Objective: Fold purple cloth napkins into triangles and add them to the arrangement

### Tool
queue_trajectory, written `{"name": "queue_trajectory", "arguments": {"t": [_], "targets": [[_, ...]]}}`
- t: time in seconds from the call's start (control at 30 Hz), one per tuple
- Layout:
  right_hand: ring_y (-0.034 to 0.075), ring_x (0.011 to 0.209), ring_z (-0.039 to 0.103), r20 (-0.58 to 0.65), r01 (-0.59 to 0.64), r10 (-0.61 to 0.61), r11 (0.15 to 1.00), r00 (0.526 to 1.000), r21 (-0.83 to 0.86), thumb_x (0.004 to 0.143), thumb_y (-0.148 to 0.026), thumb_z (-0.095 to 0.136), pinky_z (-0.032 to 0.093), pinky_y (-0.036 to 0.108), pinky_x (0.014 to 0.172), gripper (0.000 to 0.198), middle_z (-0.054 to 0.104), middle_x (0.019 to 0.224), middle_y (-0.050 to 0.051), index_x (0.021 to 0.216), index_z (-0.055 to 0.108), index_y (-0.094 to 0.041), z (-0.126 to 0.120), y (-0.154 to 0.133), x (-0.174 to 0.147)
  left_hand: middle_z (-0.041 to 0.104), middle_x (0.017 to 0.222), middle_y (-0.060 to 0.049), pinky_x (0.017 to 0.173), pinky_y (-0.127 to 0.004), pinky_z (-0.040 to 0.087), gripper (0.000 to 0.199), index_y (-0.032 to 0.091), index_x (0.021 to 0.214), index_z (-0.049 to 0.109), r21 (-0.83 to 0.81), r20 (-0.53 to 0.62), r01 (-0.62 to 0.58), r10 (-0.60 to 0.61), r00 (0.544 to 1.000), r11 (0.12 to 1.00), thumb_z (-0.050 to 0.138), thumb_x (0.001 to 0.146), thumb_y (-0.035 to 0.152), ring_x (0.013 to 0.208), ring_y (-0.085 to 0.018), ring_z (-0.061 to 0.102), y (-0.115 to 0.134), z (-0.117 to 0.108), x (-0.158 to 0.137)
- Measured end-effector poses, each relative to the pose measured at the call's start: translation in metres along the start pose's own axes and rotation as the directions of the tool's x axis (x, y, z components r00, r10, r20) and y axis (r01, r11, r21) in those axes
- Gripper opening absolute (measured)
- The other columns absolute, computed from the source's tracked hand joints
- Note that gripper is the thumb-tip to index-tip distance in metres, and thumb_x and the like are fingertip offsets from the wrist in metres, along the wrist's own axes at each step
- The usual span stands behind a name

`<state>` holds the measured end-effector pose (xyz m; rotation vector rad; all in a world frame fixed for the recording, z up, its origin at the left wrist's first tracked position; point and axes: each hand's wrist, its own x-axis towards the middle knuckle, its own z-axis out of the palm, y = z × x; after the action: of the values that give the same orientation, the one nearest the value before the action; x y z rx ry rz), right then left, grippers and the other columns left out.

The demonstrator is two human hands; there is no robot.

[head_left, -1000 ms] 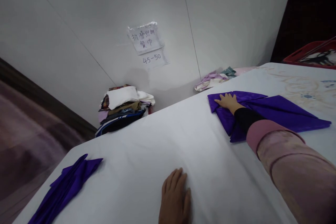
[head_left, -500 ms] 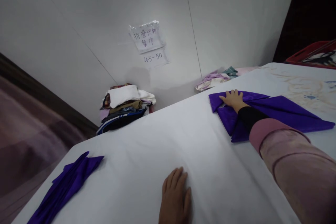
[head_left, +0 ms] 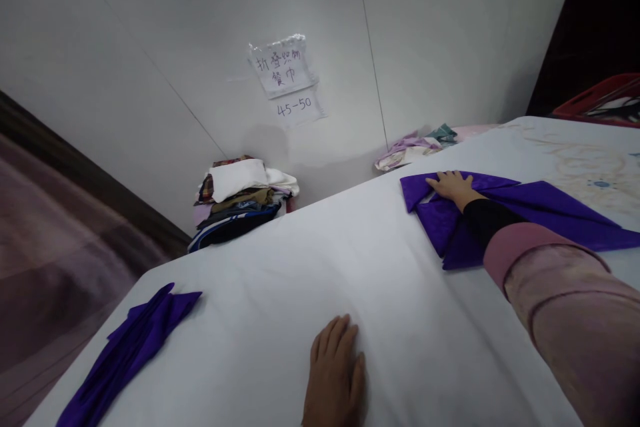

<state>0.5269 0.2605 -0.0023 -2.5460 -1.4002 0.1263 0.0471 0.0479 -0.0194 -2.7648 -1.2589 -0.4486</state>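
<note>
Right hand (head_left: pixel 453 188), spread, rests on the purple napkin (head_left: pixel 555 210), its long axis toward frame right; left hand (head_left: pixel 333 370), flat, lies apart, lower centre.

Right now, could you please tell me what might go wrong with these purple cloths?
If the right hand slides, it might drag the folds of the purple cloth beneath it. The other purple cloth lies near the left edge of the white-topped table and could slip off.
</note>
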Motion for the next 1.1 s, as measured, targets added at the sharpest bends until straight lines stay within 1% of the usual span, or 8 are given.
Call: {"name": "queue_trajectory", "arguments": {"t": [0.17, 0.27, 0.33, 0.43, 0.63, 0.83, 1.0, 1.1], "targets": [[0.035, 0.131, 0.025, -0.048, 0.14, -0.143, 0.988, 0.988, -0.063, 0.089, -0.057, 0.025, 0.019, 0.06, 0.101, 0.062, 0.04, 0.14, 0.017, 0.13, 0.047, -0.016, -0.01, -0.021, -0.012, 0.054, 0.131, -0.008, 0.095, -0.044, 0.045, 0.039, 0.022, 0.125, 0.054, -0.007, -0.001, 0.002, -0.002, 1.0, 1.0, 0.047, 0.086, 0.025, 0.121, -0.024, 0.048, 0.0, -0.001, 0.001], [0.036, 0.131, 0.026, 0.051, 0.278, -0.275, 0.957, 0.96, -0.08, 0.085, -0.062, 0.031, 0.018, 0.059, 0.102, 0.064, 0.037, 0.143, 0.014, 0.135, 0.042, -0.023, -0.01, -0.048, -0.032, 0.054, 0.131, -0.007, 0.095, -0.044, 0.045, 0.039, 0.022, 0.125, 0.054, -0.017, -0.011, 0.004, -0.004, 1.0, 1.0, 0.047, 0.086, 0.025, 0.121, -0.024, 0.048, 0.001, 0.0, 0.0], [0.038, 0.133, 0.023, 0.144, 0.37, -0.355, 0.923, 0.924, -0.101, 0.081, -0.064, 0.04, 0.016, 0.06, 0.102, 0.07, 0.031, 0.147, 0.013, 0.139, 0.038, -0.025, -0.006, -0.066, -0.049, 0.054, 0.131, -0.007, 0.094, -0.044, 0.045, 0.039, 0.022, 0.125, 0.053, -0.017, -0.02, 0.004, -0.004, 1.0, 1.0, 0.046, 0.086, 0.025, 0.121, -0.024, 0.048, 0.001, 0.0, 0.0], [0.04, 0.134, 0.018, 0.237, 0.458, -0.421, 0.88, 0.875, -0.126, 0.074, -0.062, 0.051, 0.014, 0.06, 0.103, 0.075, 0.027, 0.149, 0.013, 0.138, 0.04, -0.025, 0.0, -0.082, -0.069, 0.054, 0.132, -0.007, 0.094, -0.044, 0.045, 0.039, 0.022, 0.125, 0.053, -0.015, -0.024, 0.001, -0.001, 1.0, 1.0, 0.046, 0.087, 0.024, 0.122, -0.023, 0.047, 0.001, 0.001, -0.001], [0.038, 0.134, 0.021, 0.255, 0.459, -0.417, 0.878, 0.873, -0.137, 0.081, -0.045, 0.047, 0.017, 0.059, 0.103, 0.054, 0.031, 0.146, 0.013, 0.13, 0.05, -0.023, 0.002, -0.081, -0.074, 0.055, 0.131, -0.007, 0.093, -0.044, 0.045, 0.039, 0.021, 0.124, 0.053, -0.001, -0.025, -0.004, 0.004, 1.0, 1.0, 0.047, 0.086, 0.024, 0.121, -0.024, 0.048, 0.002, 0.0, 0.0], [0.039, 0.132, 0.025, 0.241, 0.444, -0.409, 0.888, 0.88, -0.115, 0.084, -0.033, 0.043, 0.026, 0.054, 0.101, 0.05, 0.027, 0.149, 0.014, 0.132, 0.048, -0.021, 0.005, -0.071, -0.067, 0.055, 0.13, -0.007, 0.093, -0.043, 0.045, 0.037, 0.021, 0.123, 0.054, 0.004, -0.032, -0.013, 0.013, 0.999, 1.0, 0.047, 0.087, 0.024, 0.121, -0.023, 0.048, 0.002, 0.0, 0.001], [0.039, 0.131, 0.03, 0.221, 0.431, -0.401, 0.896, 0.889, -0.105, 0.085, -0.033, 0.039, 0.027, 0.054, 0.101, 0.05, 0.026, 0.149, 0.015, 0.133, 0.046, -0.02, 0.011, -0.067, -0.065, 0.054, 0.131, -0.007, 0.094, -0.043, 0.045, 0.039, 0.021, 0.124, 0.053, -0.016, -0.04, -0.009, 0.009, 0.999, 1.0, 0.048, 0.086, 0.024, 0.122, -0.024, 0.047, 0.002, 0.0, 0.0], [0.038, 0.13, 0.031, 0.204, 0.433, -0.407, 0.896, 0.89, -0.098, 0.086, -0.042, 0.038, 0.028, 0.054, 0.101, 0.052, 0.028, 0.149, 0.014, 0.132, 0.047, -0.02, 0.011, -0.068, -0.065, 0.054, 0.131, -0.007, 0.095, -0.043, 0.045, 0.039, 0.021, 0.124, 0.053, -0.025, -0.047, -0.008, 0.006, 0.999, 1.0, 0.048, 0.086, 0.023, 0.122, -0.024, 0.047, 0.002, 0.0, -0.001]]}}
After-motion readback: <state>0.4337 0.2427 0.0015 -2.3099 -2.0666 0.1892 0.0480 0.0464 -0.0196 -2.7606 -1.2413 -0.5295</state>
